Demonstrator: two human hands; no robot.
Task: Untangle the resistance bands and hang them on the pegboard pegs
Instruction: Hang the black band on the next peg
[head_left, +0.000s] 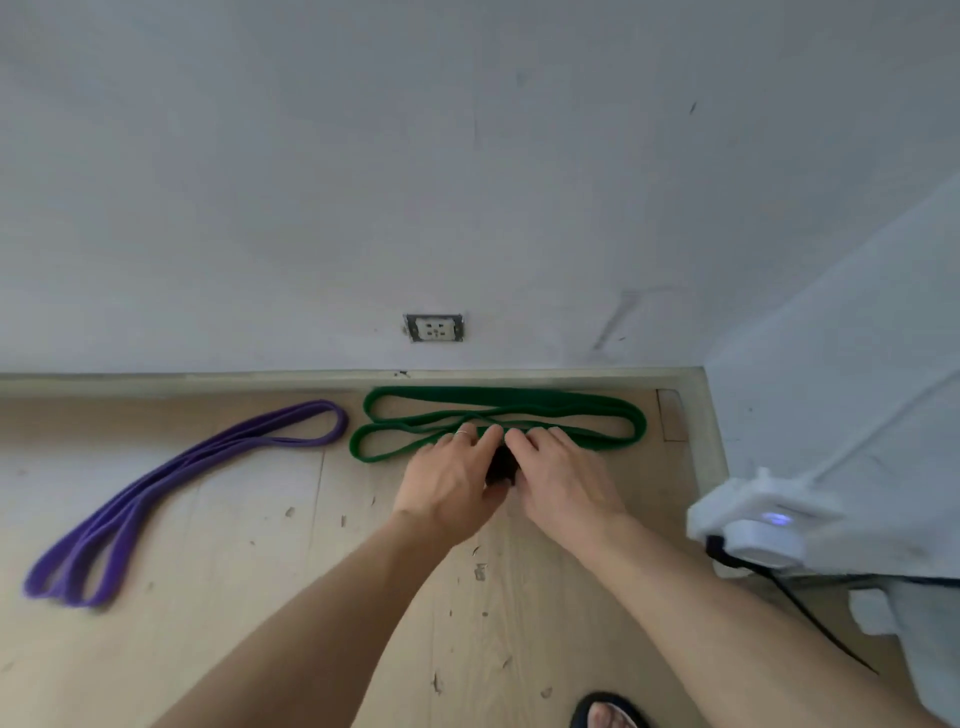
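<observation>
I see the green band (498, 415) folded in loops on the floor (249, 519) against the wall (467, 182). My left hand (449, 486) and right hand (563, 486) meet over it, fingers curled round something black (501, 465); I cannot tell what. The purple band (182, 478) lies apart at left, below a socket (434, 328).
</observation>
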